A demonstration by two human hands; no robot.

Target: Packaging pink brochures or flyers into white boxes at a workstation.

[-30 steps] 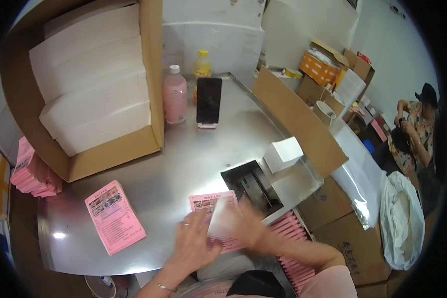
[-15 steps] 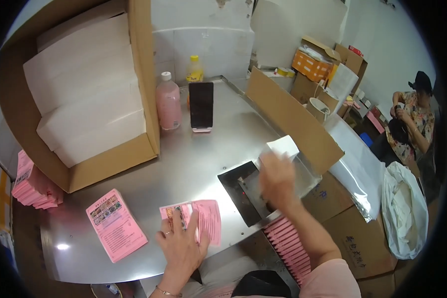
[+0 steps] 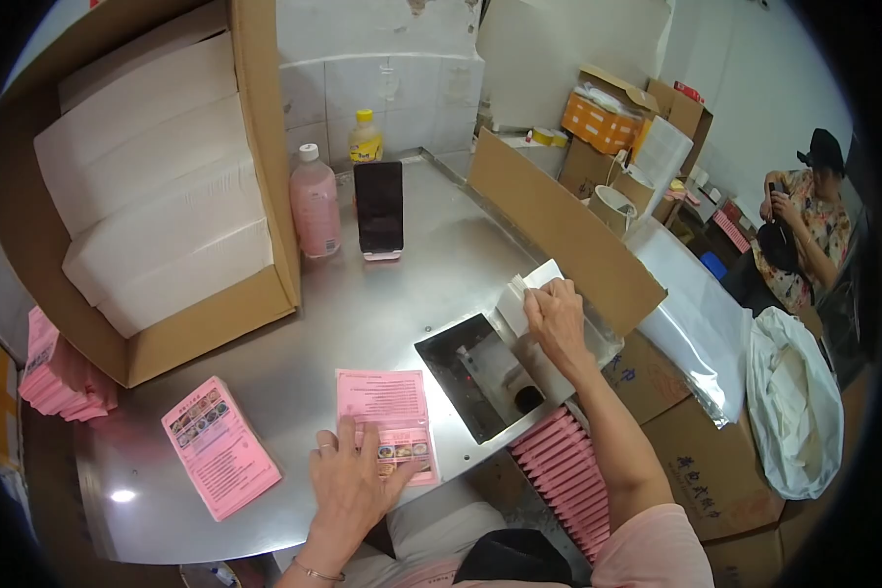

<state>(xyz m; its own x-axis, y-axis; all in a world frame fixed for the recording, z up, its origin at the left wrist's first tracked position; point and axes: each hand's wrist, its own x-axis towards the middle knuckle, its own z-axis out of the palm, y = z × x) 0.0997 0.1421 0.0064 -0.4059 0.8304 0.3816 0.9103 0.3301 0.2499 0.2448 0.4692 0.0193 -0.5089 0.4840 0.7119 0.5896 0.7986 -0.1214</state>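
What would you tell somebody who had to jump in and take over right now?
Left hand: flat, pressing on the pink leaflet on the steel table.
Right hand: pinching a white packet above the black tray.
Nearby: a second pink leaflet to the left, a row of finished pink packs below the tray, white packets stacked in the big cardboard box.
Done: one leaflet laid out. Left: packet and leaflet are not yet together.

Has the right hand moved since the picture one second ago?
Yes. The right hand moved away from the pink leaflet near the left hand, up and rightward past the dark sunken tray, onto the white packet.
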